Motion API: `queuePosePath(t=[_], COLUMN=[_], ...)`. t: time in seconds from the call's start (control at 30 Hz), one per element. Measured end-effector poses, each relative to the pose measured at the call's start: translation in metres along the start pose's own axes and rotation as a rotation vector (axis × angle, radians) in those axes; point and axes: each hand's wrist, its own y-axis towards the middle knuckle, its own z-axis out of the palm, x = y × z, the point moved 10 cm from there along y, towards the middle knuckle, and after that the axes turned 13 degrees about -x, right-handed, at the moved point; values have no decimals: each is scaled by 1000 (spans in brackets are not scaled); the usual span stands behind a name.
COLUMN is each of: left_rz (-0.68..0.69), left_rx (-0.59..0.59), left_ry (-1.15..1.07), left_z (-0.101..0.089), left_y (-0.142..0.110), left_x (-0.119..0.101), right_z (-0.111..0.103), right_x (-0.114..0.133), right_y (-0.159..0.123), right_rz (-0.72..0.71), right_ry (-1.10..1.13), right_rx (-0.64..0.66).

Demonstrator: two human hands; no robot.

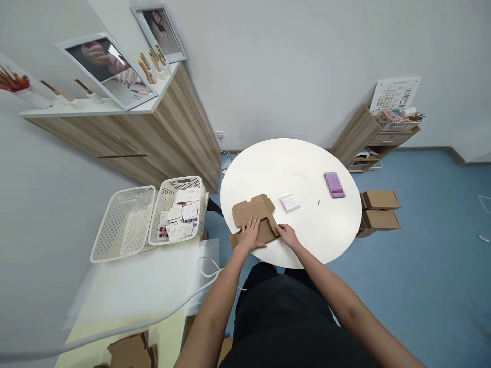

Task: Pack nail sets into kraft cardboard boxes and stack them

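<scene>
Brown cardboard box [253,208], part-folded: left hand [249,234] flat, fingers spread; right hand [287,234] pinching side flap. White case [289,203] near, unobstructed.

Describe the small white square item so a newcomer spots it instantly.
On the rounded white table, just beyond the right hand, lies a small square item. It is white, unlike the larger brown cardboard box to its left and the purple item to its right.
</scene>
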Motion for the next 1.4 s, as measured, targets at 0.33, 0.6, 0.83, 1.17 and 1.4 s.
queuePosePath(t=[0.33, 0.6, 0.83, 1.17, 1.4], left_rz=[26, 26, 85, 228, -40], left_rx=[-30, -24, -15, 30, -339], left_ry=[-32, -4, -21, -48, -154], left_z=[-1, -3, -4, -12, -51], left_y=[1, 5, 17, 40, 8], left_x=[-1, -5, -11, -29, 5], right_z=[12, 14, -8, 25, 34], right_x=[25, 28, 38, 65, 54], right_y=[12, 21, 20, 4, 15], right_rz=[-82, -112, -204, -657, -627], right_ry=[-510, -634, -619, -544, -553], right_rx=[53, 84, -3, 185, 221])
